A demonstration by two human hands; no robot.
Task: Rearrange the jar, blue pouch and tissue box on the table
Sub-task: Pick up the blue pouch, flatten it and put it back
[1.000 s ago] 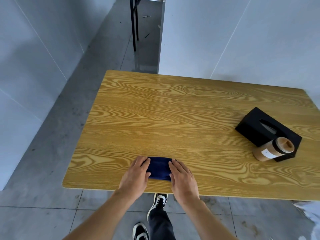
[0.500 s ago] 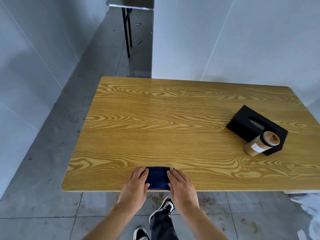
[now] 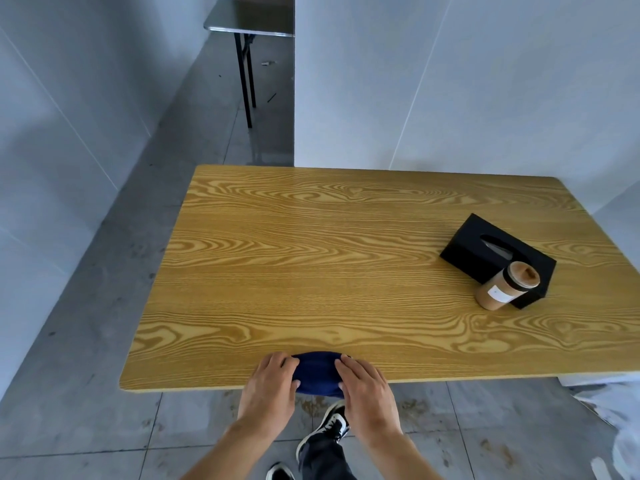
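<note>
Both hands clasp the blue pouch (image 3: 317, 375) from its two ends: my left hand (image 3: 272, 384) curls round the left end, my right hand (image 3: 363, 384) round the right, fingers over the top. I hold it this way, I judge, because soft fabric sags under a one-sided grip. It sits at the near edge of the table (image 3: 311, 254), partly overhanging. Palms face down, wrists low, forearms converging. Well apart, far and to the right of my grip, the jar (image 3: 505, 289) stands touching the black tissue box (image 3: 498, 258).
</note>
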